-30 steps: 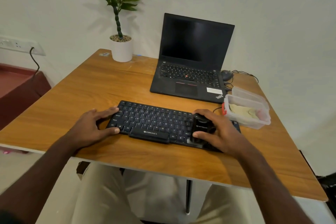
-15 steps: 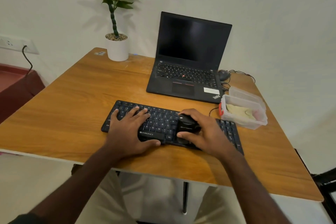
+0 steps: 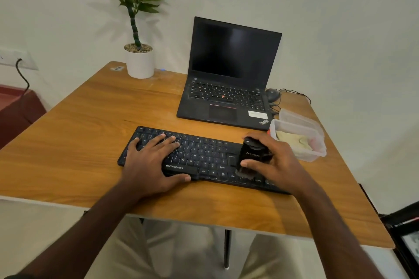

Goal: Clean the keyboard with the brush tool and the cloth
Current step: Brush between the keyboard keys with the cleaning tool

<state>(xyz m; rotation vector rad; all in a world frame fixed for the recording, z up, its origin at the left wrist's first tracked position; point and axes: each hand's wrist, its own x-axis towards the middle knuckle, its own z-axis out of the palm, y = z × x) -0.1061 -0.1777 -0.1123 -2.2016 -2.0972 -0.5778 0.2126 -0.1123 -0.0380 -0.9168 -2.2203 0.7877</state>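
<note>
On the wooden tabletop (image 3: 68,142), a potted plant (image 3: 139,61) stands at eleven o'clock. The left hand (image 3: 149,161) lies flat with fingers spread on the keyboard (image 3: 204,156), which sits near the front edge. At one o'clock is an open laptop (image 3: 229,79). The right hand (image 3: 274,163) grips the brush tool (image 3: 251,156) on the keyboard's right part. At two o'clock, the cloth (image 3: 292,140) lies in a clear container (image 3: 317,154).
</note>
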